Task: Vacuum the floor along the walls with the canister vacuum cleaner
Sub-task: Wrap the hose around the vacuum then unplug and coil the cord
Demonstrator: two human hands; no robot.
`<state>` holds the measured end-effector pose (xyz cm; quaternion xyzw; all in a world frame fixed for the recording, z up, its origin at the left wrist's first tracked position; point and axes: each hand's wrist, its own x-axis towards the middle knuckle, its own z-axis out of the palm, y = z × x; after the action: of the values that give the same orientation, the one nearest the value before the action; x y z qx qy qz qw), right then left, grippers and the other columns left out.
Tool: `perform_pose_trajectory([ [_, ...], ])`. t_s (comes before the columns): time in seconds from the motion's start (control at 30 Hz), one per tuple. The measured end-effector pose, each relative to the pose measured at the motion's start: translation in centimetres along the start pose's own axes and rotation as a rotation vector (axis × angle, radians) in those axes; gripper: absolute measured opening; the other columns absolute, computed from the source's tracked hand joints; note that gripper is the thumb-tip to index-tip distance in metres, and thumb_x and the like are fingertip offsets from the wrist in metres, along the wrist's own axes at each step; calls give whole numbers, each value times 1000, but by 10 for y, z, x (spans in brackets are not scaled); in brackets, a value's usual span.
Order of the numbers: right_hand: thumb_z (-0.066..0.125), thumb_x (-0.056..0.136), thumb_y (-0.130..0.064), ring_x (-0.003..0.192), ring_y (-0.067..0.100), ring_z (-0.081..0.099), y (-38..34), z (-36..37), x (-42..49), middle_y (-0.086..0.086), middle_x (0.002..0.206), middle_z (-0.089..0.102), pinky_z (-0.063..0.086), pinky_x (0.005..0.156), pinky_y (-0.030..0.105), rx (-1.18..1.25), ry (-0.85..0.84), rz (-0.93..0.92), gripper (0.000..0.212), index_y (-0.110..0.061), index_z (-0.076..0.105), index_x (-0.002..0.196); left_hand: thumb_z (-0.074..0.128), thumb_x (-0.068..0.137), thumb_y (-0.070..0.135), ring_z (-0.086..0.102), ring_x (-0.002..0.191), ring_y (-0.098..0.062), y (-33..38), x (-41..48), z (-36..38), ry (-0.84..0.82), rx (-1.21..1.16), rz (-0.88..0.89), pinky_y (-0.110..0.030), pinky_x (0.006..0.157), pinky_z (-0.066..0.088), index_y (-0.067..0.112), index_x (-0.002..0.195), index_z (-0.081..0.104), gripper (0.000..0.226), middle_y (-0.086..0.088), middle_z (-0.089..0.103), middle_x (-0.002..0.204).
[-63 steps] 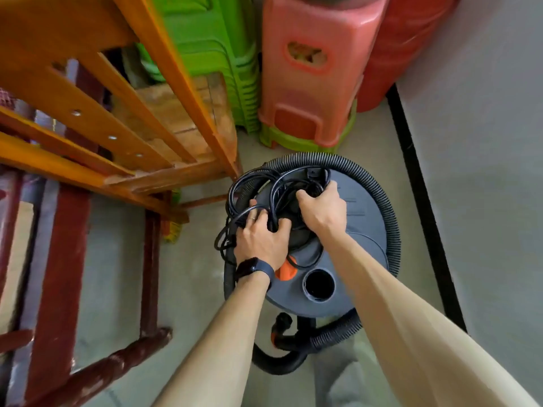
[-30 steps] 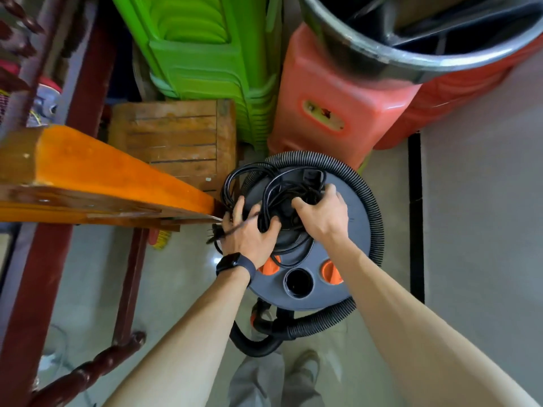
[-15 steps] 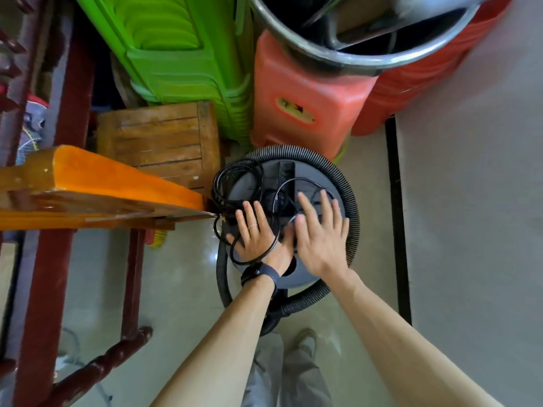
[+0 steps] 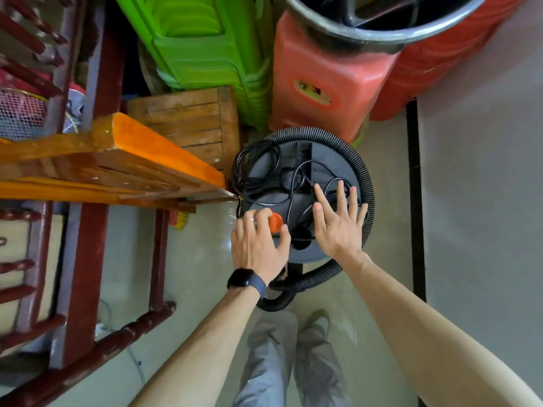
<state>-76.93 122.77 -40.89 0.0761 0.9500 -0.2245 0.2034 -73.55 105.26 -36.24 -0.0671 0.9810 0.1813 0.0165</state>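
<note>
Canister vacuum cleaner: stands on the floor in a crowded corner, near the wall and its black skirting strip. The ribbed hose is wound round the lid's rim. The power cord lies in loose, tangled loops across the lid, some spilling over its left edge.

Hands: the right hand is spread flat above the lid, fingers straight and apart, grasping nothing. I cannot tell whether it touches the cord beneath. The left hand, with a watch at the wrist, is at the lid's near-left edge beside an orange button. It is motion-blurred, but the fingers look relaxed and empty.

Assessment: preparation only; no vacuuming has begun. The step in hand appears to be freeing the cord and hose.

Recommended practice:
- Gather the cord loops as one bundle rather than pulling a single strand, which would likely tighten the knot round the lid's centre.
- Lift the loops clear of the left edge first. The corner of the orange wooden frame sits just beside them and could snag.
- Unwind the hose only once the cord is off.
- Draw the canister towards the open floor before working.

Surroundings: a wooden stool, stacked green stools and a red stool stand close behind the canister.
</note>
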Motion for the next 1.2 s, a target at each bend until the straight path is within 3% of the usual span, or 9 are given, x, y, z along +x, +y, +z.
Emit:
perform_pose_trajectory([
  [0.13, 20, 109, -55, 159, 27, -14, 4, 12, 1, 1, 174, 3, -10, 124, 58, 21, 59, -6, 51, -52, 17, 160, 55, 92, 35, 51, 63, -26, 14, 32, -5, 49, -80, 261, -32, 47, 34, 19, 68, 45, 30, 3, 50, 63],
  [0.23, 19, 109, -55, 159, 27, -14, 7, 12, 1, 2, 174, 2, -12, 123, 57, 29, 48, -23, 53, -50, 17, 161, 61, 86, 37, 57, 94, -25, 30, 40, -9, 195, -55, 430, -39, 75, 43, 19, 99, 67, 22, -3, 62, 106],
  [0.37, 10, 105, -59, 160, 26, -10, 9, 9, -2, 0, 174, 8, -8, 125, 58, 87, 74, -29, 58, -49, 25, 160, 45, 93, 46, 21, 148, -26, 29, 63, -4, 114, 154, 262, -52, 115, 19, 16, 151, 34, 66, -7, 25, 160],
  [0.5, 11, 105, -59, 160, 25, -10, 9, 8, 2, -1, 174, 6, -6, 126, 60, 63, 69, -18, 57, -51, 22, 160, 22, 97, 55, 10, 150, -30, 11, 67, 24, -254, 286, -16, -57, 117, -10, 14, 157, 8, 74, -8, 18, 162],
  [0.7, 16, 98, -65, 157, 27, -21, 8, 19, -9, -3, 174, -10, -14, 122, 59, -14, 36, -21, 66, -51, 9, 162, 2, 93, 66, -7, 149, -34, -2, 35, 52, -440, 34, -206, -54, 119, 5, 19, 156, -10, 80, 1, -18, 162],
  [0.83, 12, 103, -56, 158, 26, -20, 15, 11, -5, -4, 174, -9, -8, 125, 61, -51, -34, -59, 58, -54, 5, 161, -1, 89, 66, 0, 149, -38, -6, 36, 58, -402, 48, -188, -54, 118, 13, 16, 156, -5, 84, -3, -10, 164],
  [0.97, 29, 106, -46, 159, 26, -8, 9, -17, -4, 1, 174, 6, 3, 128, 54, -32, -87, 15, 53, -50, 25, 159, 7, 91, 62, 23, 145, -32, -4, 43, 40, -358, 28, -114, -50, 114, 25, 12, 154, 23, 81, -11, 22, 160],
  [1.1, 28, 92, -46, 160, 27, 2, 5, -43, -14, 5, 171, 20, 8, 128, 49, -52, -74, -6, 67, -42, 35, 158, 27, 102, 47, 41, 133, -28, 0, 47, 17, -336, -102, -145, -43, 107, 37, 15, 144, 42, 54, -8, 41, 150],
  [1.2, 40, 103, -35, 157, 27, 16, 5, -52, -22, 2, 170, 24, 22, 124, 40, 9, -157, -1, 56, -36, 39, 158, 31, 104, 38, 42, 132, -31, 2, 47, 7, -344, -258, -184, -40, 108, 35, 15, 143, 43, 47, -13, 44, 147],
])
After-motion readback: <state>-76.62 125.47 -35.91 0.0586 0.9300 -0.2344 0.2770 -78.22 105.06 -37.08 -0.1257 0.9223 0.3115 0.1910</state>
